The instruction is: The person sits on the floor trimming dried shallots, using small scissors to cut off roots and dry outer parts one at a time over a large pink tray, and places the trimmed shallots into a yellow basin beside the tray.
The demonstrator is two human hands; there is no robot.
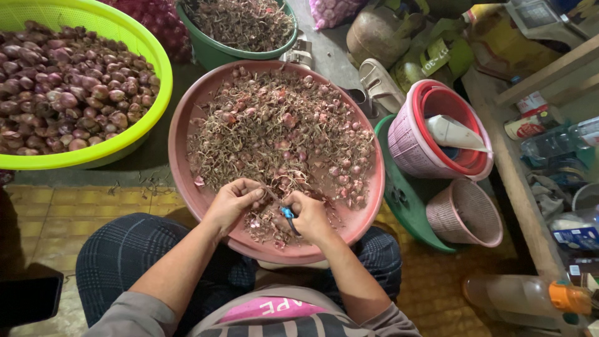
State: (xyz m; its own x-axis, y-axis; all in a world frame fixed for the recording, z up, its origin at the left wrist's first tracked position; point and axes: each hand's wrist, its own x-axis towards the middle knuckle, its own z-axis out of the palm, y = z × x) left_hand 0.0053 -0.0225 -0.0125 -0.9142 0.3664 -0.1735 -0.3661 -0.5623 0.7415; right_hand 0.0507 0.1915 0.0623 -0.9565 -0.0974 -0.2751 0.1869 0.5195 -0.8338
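Both your hands are at the near edge of the pink tray, close together, almost touching. Left hand pinches a small shallot between the fingertips. Right hand is clamped on a blue-handled knife, blade end hidden by the fingers. Tray rests on your knees, full of small shallots mixed with dry roots and skins.

Around it: lime-green basin of peeled purple shallots to the left, touching the tray rim. Dark green bucket of trimmings behind. Right side: pink mesh basket with a red bowl nested in it, a smaller empty pink basket nearer you, both on a green lid.

Packaging: red-and-white can on the wooden shelf far right, plastic bottle with orange cap lying at bottom right. Labels too small to tell.
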